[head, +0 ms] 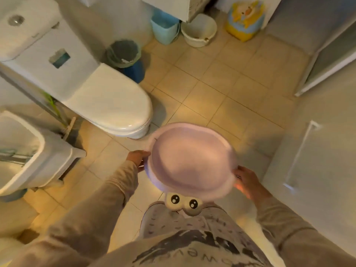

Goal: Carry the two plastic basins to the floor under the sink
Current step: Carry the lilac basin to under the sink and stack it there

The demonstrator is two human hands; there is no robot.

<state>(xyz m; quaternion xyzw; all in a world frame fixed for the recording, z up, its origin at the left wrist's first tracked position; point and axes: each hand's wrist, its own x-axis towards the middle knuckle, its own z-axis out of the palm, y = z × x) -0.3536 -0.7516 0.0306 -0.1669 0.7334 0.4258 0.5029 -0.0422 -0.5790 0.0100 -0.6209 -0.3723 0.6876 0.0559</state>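
Observation:
I hold a pale pink plastic basin [190, 160] in front of me above the tiled floor, roughly level, with its hollow facing up. My left hand [137, 157] grips its left rim and my right hand [245, 182] grips its right rim. A second rim edge seems to show beneath the left side, but I cannot tell whether two basins are stacked. The white sink [21, 151] is at the left edge, and the floor beneath it is mostly hidden.
A white toilet [107, 105] with its lid shut stands left of centre. Behind it is a grey waste bin [123, 53]. A light blue bin [165, 29], a white bucket [199, 30] and a yellow child's potty [244, 20] line the far wall. A white door [312, 160] is at right.

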